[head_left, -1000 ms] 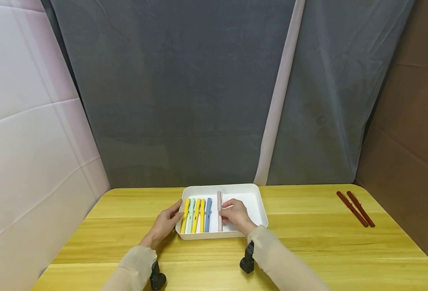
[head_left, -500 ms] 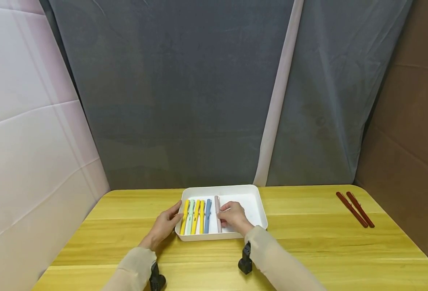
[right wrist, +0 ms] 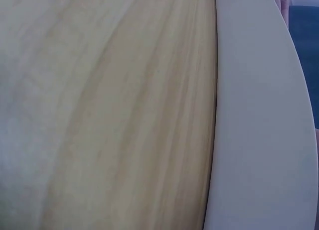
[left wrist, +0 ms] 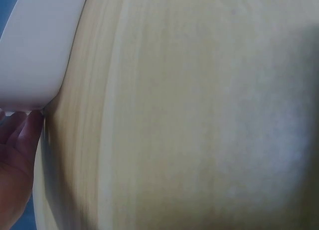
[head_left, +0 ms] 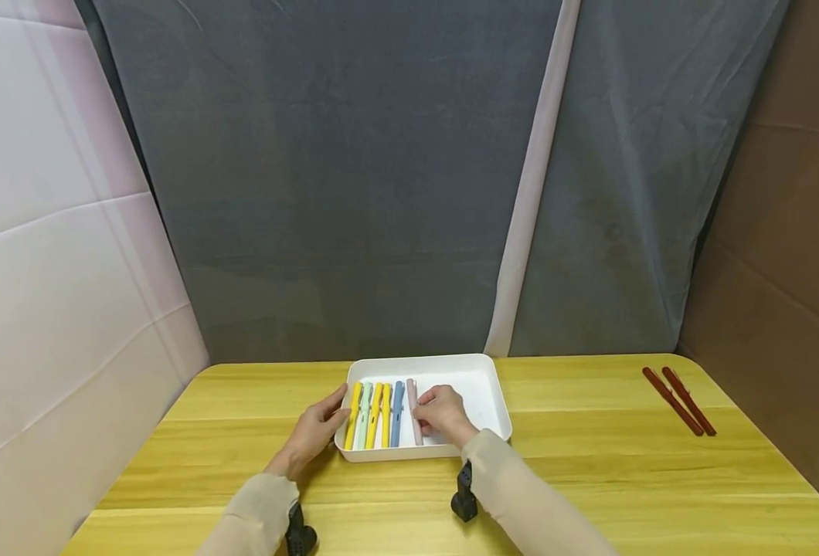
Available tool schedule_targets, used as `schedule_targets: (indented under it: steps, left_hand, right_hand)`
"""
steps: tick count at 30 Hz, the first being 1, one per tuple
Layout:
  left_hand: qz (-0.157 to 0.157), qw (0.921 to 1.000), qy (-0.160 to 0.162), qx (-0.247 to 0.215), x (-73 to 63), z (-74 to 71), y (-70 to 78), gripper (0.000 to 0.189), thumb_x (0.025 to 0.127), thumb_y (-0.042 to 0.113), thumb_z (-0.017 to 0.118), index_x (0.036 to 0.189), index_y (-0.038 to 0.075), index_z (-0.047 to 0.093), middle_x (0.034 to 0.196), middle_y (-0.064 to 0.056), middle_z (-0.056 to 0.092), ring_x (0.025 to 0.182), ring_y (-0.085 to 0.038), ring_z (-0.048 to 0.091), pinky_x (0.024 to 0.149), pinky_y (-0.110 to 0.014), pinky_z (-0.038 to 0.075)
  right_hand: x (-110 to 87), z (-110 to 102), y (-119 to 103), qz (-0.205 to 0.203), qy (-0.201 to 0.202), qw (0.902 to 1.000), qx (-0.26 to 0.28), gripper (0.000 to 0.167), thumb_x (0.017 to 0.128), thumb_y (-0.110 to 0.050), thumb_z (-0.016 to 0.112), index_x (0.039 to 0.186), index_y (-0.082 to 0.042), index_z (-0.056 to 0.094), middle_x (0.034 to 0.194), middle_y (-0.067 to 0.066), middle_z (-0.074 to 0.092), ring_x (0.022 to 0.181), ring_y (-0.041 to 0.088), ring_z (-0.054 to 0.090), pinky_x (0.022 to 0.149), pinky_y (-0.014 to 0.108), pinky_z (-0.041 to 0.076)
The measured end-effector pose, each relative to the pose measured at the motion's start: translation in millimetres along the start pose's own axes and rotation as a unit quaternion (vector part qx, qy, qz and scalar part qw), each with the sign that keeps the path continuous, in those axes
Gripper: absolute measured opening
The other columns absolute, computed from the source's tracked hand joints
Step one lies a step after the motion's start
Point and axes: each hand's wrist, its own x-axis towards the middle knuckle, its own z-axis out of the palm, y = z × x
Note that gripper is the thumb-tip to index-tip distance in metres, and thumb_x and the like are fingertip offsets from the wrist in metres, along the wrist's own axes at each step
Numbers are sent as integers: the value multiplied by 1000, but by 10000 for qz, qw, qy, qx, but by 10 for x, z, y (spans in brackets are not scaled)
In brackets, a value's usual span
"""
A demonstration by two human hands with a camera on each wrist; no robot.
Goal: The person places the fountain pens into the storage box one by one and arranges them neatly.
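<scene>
A white tray lies on the wooden table, pens side by side in its left half. From the left come a yellow pen, a mint green pen, two more yellow pens and a blue pen. My right hand pinches a pale pink pen just right of the blue one, its top leaning slightly left. At the tray's left end my left hand holds the rim, thumb over the edge. In the left wrist view its fingers meet the tray's outer wall.
Two dark red pens lie slanted at the table's far right. A grey curtain hangs behind the table, with a white panel on the left and a brown one on the right.
My right hand has shifted left with the pink pen, bringing it closer to the blue pen and tilting its top leftward. My left hand stays on the tray's left end.
</scene>
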Motion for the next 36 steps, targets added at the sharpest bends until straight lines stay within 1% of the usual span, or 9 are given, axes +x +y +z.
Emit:
schedule_targets:
  steps: [5,12,24,30,36]
  left_hand:
    - [20,10000,-1,10,0,0,-3,54,97,8,48,146,1,27,151,-18,27,138,-31,27,110,-46,27]
    - [179,9998,23,71,-31,1,7,54,97,8,49,146,-1,28,150,-18,28,137,-30,28,109,-44,27]
    - [42,10000,-23,22,-3,-6,3,54,98,9,48,147,1,26,152,-16,26,139,-30,25,110,-45,26]
    - [47,10000,-33,51,0,-12,0,54,98,9,48,147,2,26,152,-15,25,139,-29,25,110,-44,26]
    - [23,10000,-73,29,-4,-16,-2,55,98,10,47,147,2,25,153,-15,25,139,-28,25,111,-44,26]
  right_hand:
    - [-5,15,-11,-67,-9,10000,-67,12,78,-2,70,86,2,61,72,8,60,50,8,56,47,18,50]
    - [-34,27,-45,-109,-16,9997,-206,9,77,0,68,83,1,61,70,6,60,49,8,55,47,20,51]
    - [19,57,-62,-116,-98,9988,-465,10,78,-1,69,81,1,60,71,7,59,50,11,56,45,19,50]
    - [12,67,-85,-174,-111,9982,-566,10,78,0,68,82,1,59,71,8,58,50,12,56,44,20,49]
    - [0,80,-102,-134,-134,9973,-704,11,79,0,68,82,0,58,72,8,58,51,13,56,45,20,49]
